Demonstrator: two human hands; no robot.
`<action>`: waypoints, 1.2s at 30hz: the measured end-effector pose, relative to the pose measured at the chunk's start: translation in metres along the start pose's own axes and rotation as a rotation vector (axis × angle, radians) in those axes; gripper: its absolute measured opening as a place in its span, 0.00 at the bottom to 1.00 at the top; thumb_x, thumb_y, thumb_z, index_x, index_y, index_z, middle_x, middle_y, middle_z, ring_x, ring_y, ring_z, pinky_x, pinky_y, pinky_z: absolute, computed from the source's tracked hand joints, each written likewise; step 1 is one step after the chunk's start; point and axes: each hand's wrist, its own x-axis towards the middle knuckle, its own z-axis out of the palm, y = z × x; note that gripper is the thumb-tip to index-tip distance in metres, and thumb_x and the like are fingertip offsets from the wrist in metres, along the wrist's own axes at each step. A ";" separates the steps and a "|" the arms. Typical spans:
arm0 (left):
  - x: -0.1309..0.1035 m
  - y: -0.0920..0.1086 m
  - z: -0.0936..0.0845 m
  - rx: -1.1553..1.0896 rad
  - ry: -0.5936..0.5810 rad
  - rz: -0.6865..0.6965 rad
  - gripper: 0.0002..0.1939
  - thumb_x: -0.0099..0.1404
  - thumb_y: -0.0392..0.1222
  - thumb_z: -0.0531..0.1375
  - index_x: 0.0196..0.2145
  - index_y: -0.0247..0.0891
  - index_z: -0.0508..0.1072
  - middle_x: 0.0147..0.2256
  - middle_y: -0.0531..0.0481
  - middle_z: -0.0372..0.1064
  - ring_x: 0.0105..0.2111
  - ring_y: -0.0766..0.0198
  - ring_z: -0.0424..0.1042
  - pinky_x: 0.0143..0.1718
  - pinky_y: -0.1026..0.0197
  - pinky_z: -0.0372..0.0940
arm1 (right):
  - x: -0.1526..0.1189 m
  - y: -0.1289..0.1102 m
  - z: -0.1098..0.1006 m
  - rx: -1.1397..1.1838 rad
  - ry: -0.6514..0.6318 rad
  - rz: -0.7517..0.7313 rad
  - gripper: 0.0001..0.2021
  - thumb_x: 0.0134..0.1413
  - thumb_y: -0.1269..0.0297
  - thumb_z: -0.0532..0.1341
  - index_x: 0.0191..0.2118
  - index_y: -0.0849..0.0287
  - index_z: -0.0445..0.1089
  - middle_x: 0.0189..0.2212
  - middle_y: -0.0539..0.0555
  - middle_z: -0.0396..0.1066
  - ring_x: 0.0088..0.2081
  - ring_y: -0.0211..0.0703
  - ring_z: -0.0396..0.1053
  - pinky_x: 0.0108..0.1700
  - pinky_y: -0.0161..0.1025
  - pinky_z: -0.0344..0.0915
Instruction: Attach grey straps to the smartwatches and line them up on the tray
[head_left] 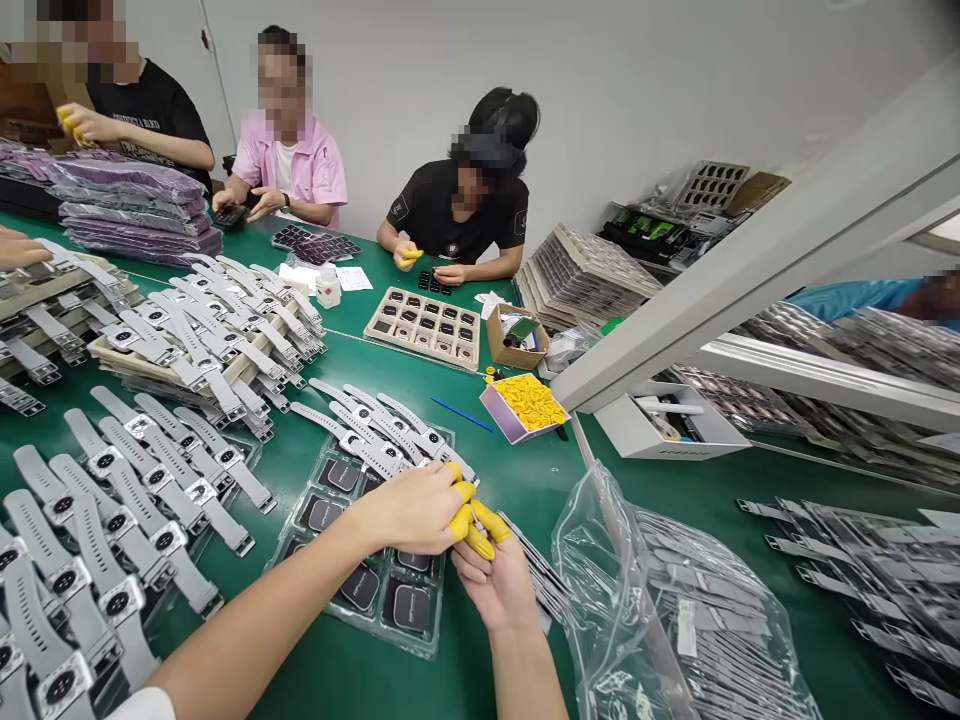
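Yellow finger covers are on the fingertips of both my hands, which meet above the right edge of a clear tray (442,610). My left hand (420,508) is closed, its fingertips pinched against those of my right hand (491,575), also closed. Between them a small part shows, mostly hidden by the fingers; I cannot make out what it is. Square dark watch pieces (360,588) sit in the tray's compartments. Across its upper part lie several watches with grey straps (390,425). Grey straps (536,570) lie fanned beside my right hand.
Grey-strapped watches (120,520) cover the left side, with a stacked pile (202,330) behind. A plastic bag of straps (712,610) lies at the right. Beyond are a box of yellow finger covers (525,405), a blue stick (463,414), a beige tray (424,325) and several people.
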 end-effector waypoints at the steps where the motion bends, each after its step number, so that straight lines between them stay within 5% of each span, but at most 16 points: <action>1: 0.000 0.001 0.001 0.025 -0.005 -0.012 0.12 0.72 0.38 0.53 0.44 0.33 0.75 0.42 0.40 0.72 0.44 0.51 0.72 0.45 0.53 0.70 | 0.001 0.002 -0.002 -0.016 0.009 0.002 0.22 0.41 0.54 0.77 0.27 0.56 0.63 0.16 0.38 0.48 0.16 0.25 0.37 0.15 0.24 0.44; 6: 0.000 0.004 0.005 0.135 -0.068 -0.052 0.15 0.72 0.41 0.54 0.44 0.29 0.77 0.42 0.35 0.73 0.45 0.45 0.72 0.46 0.49 0.70 | 0.003 0.009 -0.003 -0.087 0.093 0.042 0.21 0.39 0.56 0.76 0.28 0.57 0.64 0.16 0.39 0.54 0.15 0.24 0.38 0.14 0.24 0.43; 13: -0.006 -0.005 -0.007 -0.109 -0.063 -0.072 0.12 0.73 0.40 0.52 0.47 0.34 0.74 0.43 0.41 0.74 0.41 0.52 0.76 0.41 0.56 0.69 | -0.003 0.005 0.008 -0.145 0.080 -0.082 0.26 0.42 0.44 0.77 0.28 0.57 0.64 0.16 0.40 0.54 0.16 0.26 0.43 0.17 0.27 0.48; 20: -0.021 -0.031 -0.024 -0.133 -0.050 -0.130 0.22 0.67 0.27 0.53 0.57 0.34 0.71 0.45 0.40 0.77 0.41 0.52 0.78 0.38 0.58 0.66 | 0.002 -0.003 -0.009 -0.779 -0.011 -0.256 0.27 0.57 0.33 0.63 0.35 0.56 0.70 0.21 0.46 0.63 0.21 0.36 0.56 0.23 0.35 0.56; 25: -0.043 -0.077 -0.040 -0.017 -0.082 -0.314 0.20 0.62 0.23 0.53 0.44 0.36 0.79 0.44 0.41 0.78 0.45 0.51 0.76 0.41 0.59 0.66 | 0.010 0.000 -0.021 -1.187 0.062 -0.503 0.22 0.66 0.43 0.56 0.34 0.57 0.75 0.31 0.56 0.73 0.33 0.47 0.69 0.37 0.43 0.65; 28: -0.054 -0.095 -0.045 -0.058 -0.197 -0.434 0.23 0.60 0.23 0.54 0.47 0.38 0.79 0.43 0.44 0.80 0.42 0.55 0.78 0.38 0.61 0.65 | 0.010 0.014 -0.017 -1.386 0.084 -0.591 0.19 0.69 0.50 0.54 0.43 0.58 0.77 0.37 0.59 0.78 0.36 0.52 0.73 0.40 0.45 0.65; 32: -0.053 -0.103 -0.039 -0.061 -0.339 -0.549 0.19 0.60 0.24 0.57 0.42 0.40 0.80 0.40 0.48 0.81 0.38 0.58 0.78 0.37 0.63 0.65 | 0.009 0.035 -0.011 -1.659 0.030 -0.631 0.18 0.72 0.53 0.52 0.47 0.58 0.76 0.38 0.59 0.81 0.32 0.52 0.75 0.34 0.43 0.61; 36: -0.044 -0.101 -0.029 0.001 -0.307 -0.585 0.13 0.62 0.26 0.58 0.41 0.36 0.79 0.42 0.43 0.80 0.43 0.54 0.76 0.48 0.56 0.66 | 0.008 0.036 -0.008 -1.786 0.065 -0.721 0.22 0.74 0.51 0.49 0.43 0.57 0.77 0.37 0.59 0.79 0.32 0.50 0.75 0.33 0.41 0.60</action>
